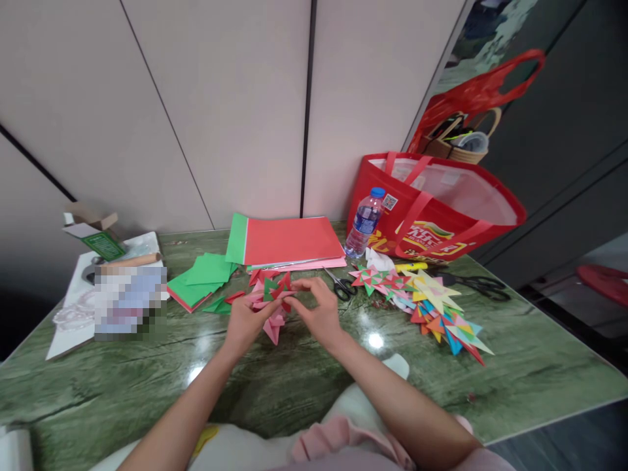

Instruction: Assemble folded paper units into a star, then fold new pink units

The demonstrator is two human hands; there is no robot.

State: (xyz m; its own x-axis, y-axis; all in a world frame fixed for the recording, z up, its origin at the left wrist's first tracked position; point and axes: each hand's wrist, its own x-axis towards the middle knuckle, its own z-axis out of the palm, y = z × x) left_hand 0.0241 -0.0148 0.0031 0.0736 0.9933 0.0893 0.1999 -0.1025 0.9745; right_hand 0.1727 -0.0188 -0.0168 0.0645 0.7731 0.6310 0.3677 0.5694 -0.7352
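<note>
Over the middle of the table, my left hand point(246, 319) pinches a pink folded-paper piece point(273, 325) with thumb and fingers. My right hand point(318, 311) meets it from the other side, thumb and forefinger closed on the edge of the same paper. Red and green folded paper pieces point(271, 288) show just behind the fingertips; I cannot tell which are joined to the pink one. Left of my left hand lie a green folded piece point(217, 305) and a red one. Small black-handled scissors point(343, 288) rest beyond my right hand.
Green paper squares point(206, 271) and a stack of red, green and pink sheets point(294, 241) lie at the back. A water bottle point(366, 222) stands before a red bag point(471, 196). Colourful folded-paper stars point(441, 314) and larger scissors point(483, 286) lie right; a small box point(105, 242) stands left.
</note>
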